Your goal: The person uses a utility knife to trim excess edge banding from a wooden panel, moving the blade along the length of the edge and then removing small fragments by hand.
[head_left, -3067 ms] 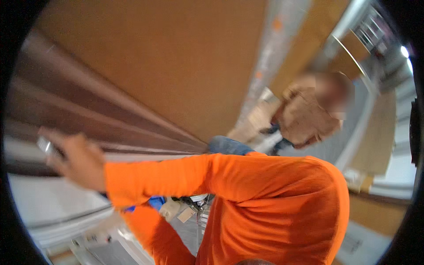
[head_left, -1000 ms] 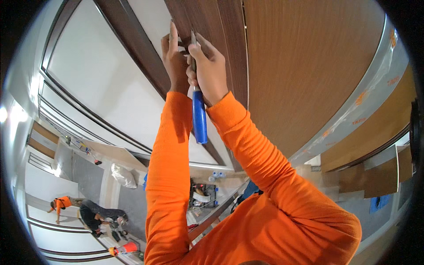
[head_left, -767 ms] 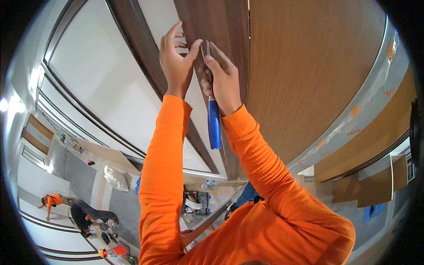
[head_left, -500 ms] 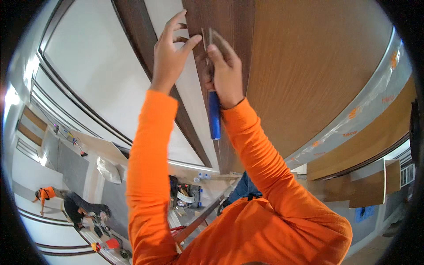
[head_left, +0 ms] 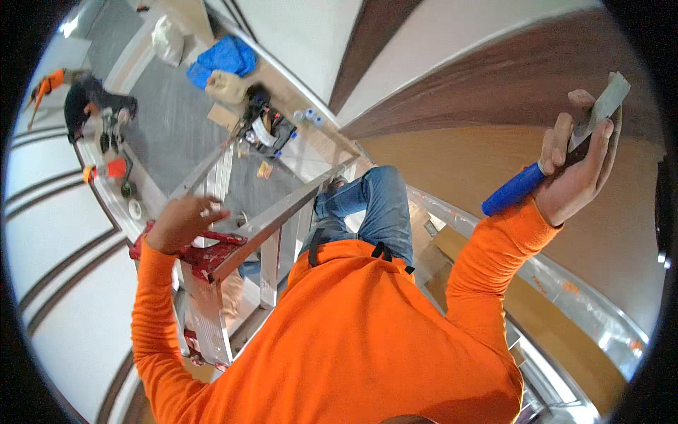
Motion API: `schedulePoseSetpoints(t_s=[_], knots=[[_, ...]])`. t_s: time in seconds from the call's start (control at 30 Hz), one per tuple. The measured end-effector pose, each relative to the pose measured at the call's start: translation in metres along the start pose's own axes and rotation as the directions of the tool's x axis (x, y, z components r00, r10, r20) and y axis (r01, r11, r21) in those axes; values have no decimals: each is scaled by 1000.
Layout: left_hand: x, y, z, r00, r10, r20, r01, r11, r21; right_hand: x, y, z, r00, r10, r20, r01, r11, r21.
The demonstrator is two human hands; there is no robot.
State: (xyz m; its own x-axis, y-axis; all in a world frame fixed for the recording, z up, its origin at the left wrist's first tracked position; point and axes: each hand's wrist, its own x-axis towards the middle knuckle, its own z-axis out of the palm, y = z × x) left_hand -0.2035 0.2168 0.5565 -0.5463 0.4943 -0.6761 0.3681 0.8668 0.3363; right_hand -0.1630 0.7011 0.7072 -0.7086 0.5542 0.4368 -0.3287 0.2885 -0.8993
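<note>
My right hand [head_left: 579, 162] is raised at the right, its fingers wrapped around a blue-handled scraper [head_left: 512, 189]. The flat metal blade points up and outward past my fingertips, and the handle end sticks out toward my sleeve. Behind that hand is a brown wood-look wall panel [head_left: 452, 162]. On the left, my left hand [head_left: 187, 222] hovers over or beside the red top of a stepladder [head_left: 219, 256], fingers apart and nothing in them. Whether it touches the ladder I cannot tell.
Below lie an open black tool bag [head_left: 267, 131], a blue sheet [head_left: 224, 60] and a white sack [head_left: 168, 41]. Two other people work at the far left, near an orange-red object [head_left: 113, 168]. A plastic-wrapped strip [head_left: 586, 300] runs along the right.
My hands have come apart from the dark panel strip. The left has dropped toward the stepladder; the right has swung out right with the scraper. The view has turned down.
</note>
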Motion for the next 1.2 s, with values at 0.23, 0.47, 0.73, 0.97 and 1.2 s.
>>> schedulePoseSetpoints(t_s=[0.23, 0.47, 0.73, 0.97, 1.2], knots=[[-65, 39, 1, 966, -3, -258, -31, 991, -131, 17, 30, 57, 980, 16, 198, -19, 1000, 13], [-65, 47, 11, 953, -10, -304, 42, 994, 100, 30, 46, 108, 971, 102, 218, -135, 981, 142], [-58, 34, 25, 956, -10, -292, 29, 998, 59, 33, 15, 106, 972, 108, 209, -150, 969, 195], [-57, 34, 18, 902, 225, -370, -174, 971, 166, 29, -50, 75, 928, 62, -366, -15, 992, 129], [-65, 44, 18, 917, -34, -398, 72, 994, 79, 41, -106, 59, 905, 282, -318, -261, 959, 109]])
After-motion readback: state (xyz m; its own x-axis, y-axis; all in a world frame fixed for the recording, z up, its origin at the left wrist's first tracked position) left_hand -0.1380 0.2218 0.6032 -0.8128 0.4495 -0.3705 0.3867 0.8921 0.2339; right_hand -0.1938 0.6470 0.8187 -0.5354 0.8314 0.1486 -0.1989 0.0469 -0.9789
